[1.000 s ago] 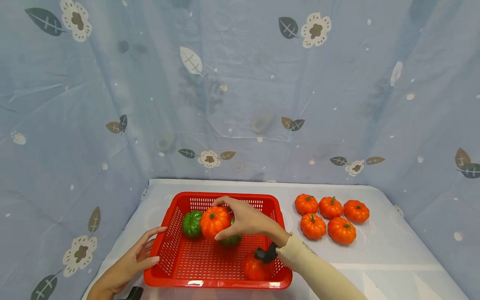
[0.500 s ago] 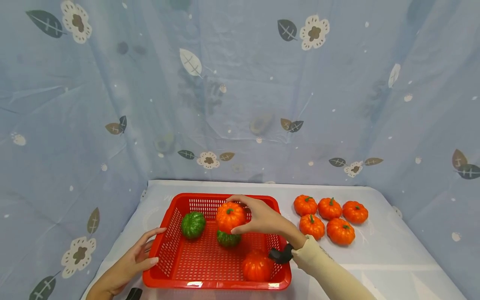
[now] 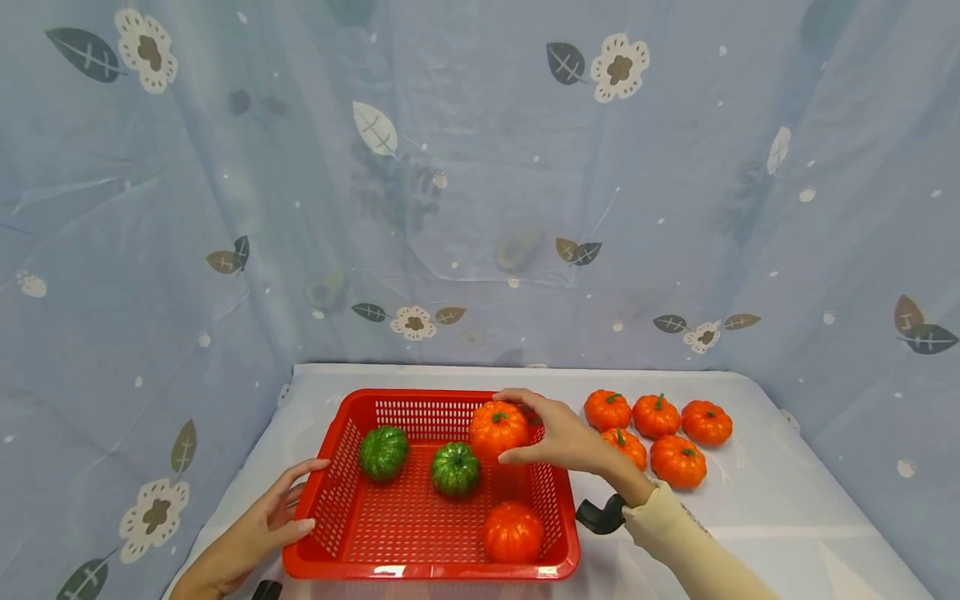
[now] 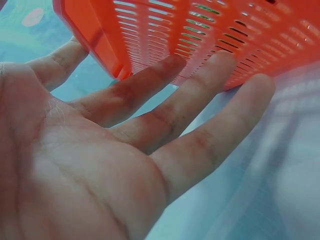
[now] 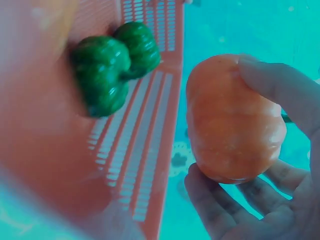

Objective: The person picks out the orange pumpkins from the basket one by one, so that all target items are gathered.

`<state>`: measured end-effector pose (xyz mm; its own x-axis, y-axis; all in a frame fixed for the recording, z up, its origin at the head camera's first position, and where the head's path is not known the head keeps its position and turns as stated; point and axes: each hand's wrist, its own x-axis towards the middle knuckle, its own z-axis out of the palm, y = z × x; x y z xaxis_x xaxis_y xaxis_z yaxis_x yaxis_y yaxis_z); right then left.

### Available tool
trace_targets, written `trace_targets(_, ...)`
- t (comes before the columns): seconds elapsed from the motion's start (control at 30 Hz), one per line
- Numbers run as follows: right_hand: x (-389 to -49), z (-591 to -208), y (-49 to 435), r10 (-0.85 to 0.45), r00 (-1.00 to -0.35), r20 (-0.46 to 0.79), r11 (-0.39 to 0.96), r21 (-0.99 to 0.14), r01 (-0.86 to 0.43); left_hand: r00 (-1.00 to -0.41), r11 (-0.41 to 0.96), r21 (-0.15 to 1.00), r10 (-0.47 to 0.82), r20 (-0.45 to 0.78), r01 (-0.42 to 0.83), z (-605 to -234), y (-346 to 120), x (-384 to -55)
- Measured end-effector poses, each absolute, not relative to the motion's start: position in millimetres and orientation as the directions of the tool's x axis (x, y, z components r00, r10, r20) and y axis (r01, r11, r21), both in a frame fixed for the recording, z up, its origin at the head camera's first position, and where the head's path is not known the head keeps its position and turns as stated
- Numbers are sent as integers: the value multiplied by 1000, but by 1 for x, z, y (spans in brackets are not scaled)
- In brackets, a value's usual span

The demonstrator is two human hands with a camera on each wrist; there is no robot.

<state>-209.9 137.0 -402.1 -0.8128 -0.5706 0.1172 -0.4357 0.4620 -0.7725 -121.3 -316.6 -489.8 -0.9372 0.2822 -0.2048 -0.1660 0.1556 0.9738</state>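
My right hand [image 3: 558, 432] grips a small orange pumpkin [image 3: 498, 429] between thumb and fingers, above the back right part of a red plastic basket [image 3: 431, 572]. In the right wrist view this pumpkin [image 5: 232, 120] is held past the basket's edge, its stem toward the palm. Two green pumpkins sit inside: one [image 3: 384, 453] at the left, another [image 3: 455, 470] near the middle. A second orange pumpkin [image 3: 513, 532] lies in the front right corner. My left hand [image 3: 258, 525] rests along the basket's left side, its fingers [image 4: 215, 135] extended against the slotted wall.
To the right of the basket, several orange pumpkins [image 3: 678, 462] stand grouped on the white table cover [image 3: 780, 500]. A blue patterned curtain [image 3: 480, 208] hangs behind the table and along both sides.
My right hand has carried the orange pumpkin rightward from beside the left green pumpkin toward the basket's right side, uncovering the middle green pumpkin. My left hand has kept its place.
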Motion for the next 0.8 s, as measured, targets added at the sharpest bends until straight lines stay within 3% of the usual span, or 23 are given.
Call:
trace_targets(0.27,-204,-407,169,-526,-842,120,417,-826,-378,-932,150,966,266,-247,-213,-490,-316,-121)
trace_targets(0.8,-191,-424,232,-333,-927,175,500,-800,-330,-932,150,968,277,-234,-199,-488,-316,-122)
